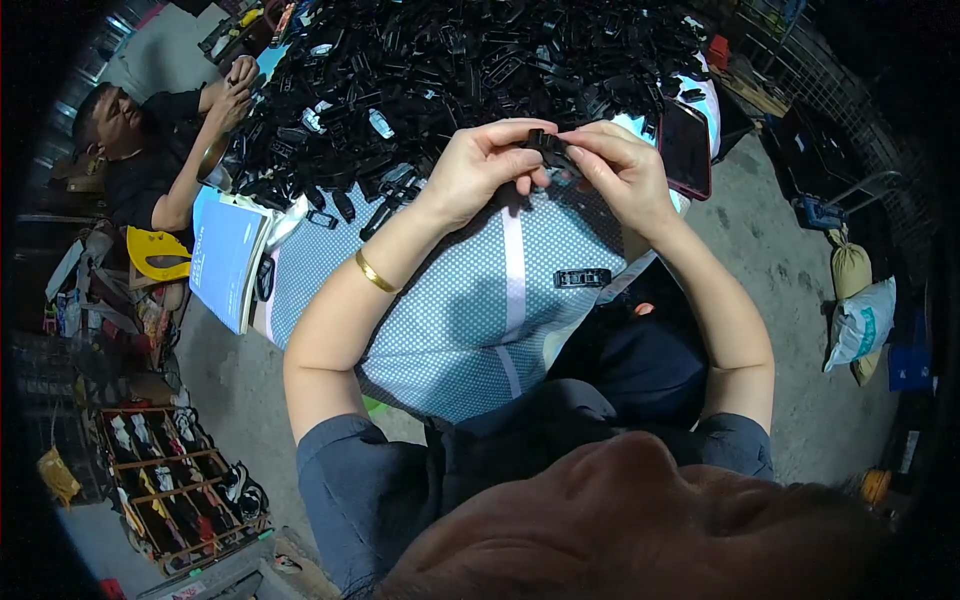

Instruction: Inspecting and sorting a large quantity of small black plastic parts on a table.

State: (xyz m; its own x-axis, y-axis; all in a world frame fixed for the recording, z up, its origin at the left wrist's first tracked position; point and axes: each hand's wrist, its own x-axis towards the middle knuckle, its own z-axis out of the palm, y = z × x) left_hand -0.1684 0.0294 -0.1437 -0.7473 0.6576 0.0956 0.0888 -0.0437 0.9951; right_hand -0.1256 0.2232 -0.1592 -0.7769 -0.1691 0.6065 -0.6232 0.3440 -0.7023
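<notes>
Currently, watching from afar, I count two bare hands in the work, both pinched narrow and meeting just toward one o'clock from the middle of my view. The left hand [475,178] grips one small black piece [541,142] between thumb and fingers; the right hand [630,180] pinches the same piece from its three o'clock side. That piece is raised in front of the pile [420,70], where the black parts at twelve o'clock are too many for me to count. I make out at least two pale pieces [380,124] among them.

One loose black clip [583,278] lies by itself on the cloth-covered worktop [430,265], near half past five from the held piece. One gold bracelet [374,272] circles the left wrist. I see one blue book [228,255] at nine o'clock, and one dark tablet [685,150] at two o'clock, beside the pile.

One co-worker [135,165] sits at ten o'clock, two hands [238,82] held close together; what they hold, I cannot tell. On the floor I find one white bag [862,320] against a tan sack [850,264] at three o'clock, and one slatted rack [165,461] at eight.
</notes>
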